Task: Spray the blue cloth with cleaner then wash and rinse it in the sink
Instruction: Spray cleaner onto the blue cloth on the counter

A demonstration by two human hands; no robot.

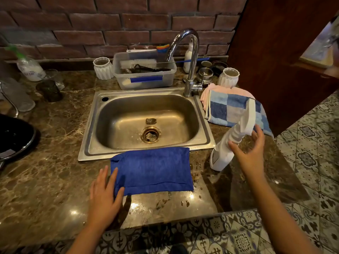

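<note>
A folded blue cloth (154,169) lies flat on the brown marble counter, just in front of the steel sink (207,132). My left hand (104,195) rests palm down with its fingertips on the cloth's left edge. A white spray bottle (220,154) stands on the counter to the right of the sink. My right hand (251,153) is spread around its neck: the thumb touches the bottle's shoulder, while the fingers stay apart beside the trigger. The sink basin is dry-looking with a small scrap near the drain.
A chrome faucet (190,57) arches over the sink's back right corner. Behind it sit a plastic tub (145,77) with brushes and two white vases (102,67). A checked blue towel (227,109) lies at the right, a black pan (14,136) at the left. Water drops dot the counter.
</note>
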